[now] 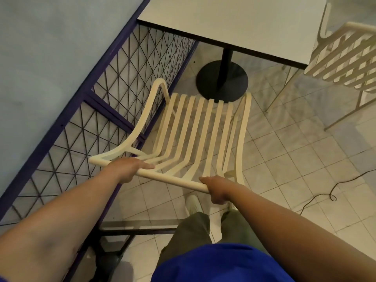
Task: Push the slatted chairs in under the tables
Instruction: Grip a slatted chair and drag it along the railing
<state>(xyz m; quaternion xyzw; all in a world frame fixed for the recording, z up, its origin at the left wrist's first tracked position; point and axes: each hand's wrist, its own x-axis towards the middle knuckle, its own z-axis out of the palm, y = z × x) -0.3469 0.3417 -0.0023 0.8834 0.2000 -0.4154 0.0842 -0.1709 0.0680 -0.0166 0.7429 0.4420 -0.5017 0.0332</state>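
The cream slatted plastic chair [195,135] is standing on the pale tiled floor [295,159], facing the white rectangular table [234,27]. Its seat is still lying out in front of the tabletop edge, and the front of the seat is reaching the table's black round pedestal base [221,80]. The left hand [130,169] is gripping the top rail of the backrest near its left end, fingers close together and wrapping over the rail. The right hand [218,190] is gripping the same rail at its right end, fingers curling underneath and the thumb lying along the top. A purple metal railing with black wire mesh [97,94] is running just beside the chair's left armrest. A second cream slatted chair [345,58] is sitting at the table's right side, and a thin black cable [333,192] is lying on the tiles to the right.
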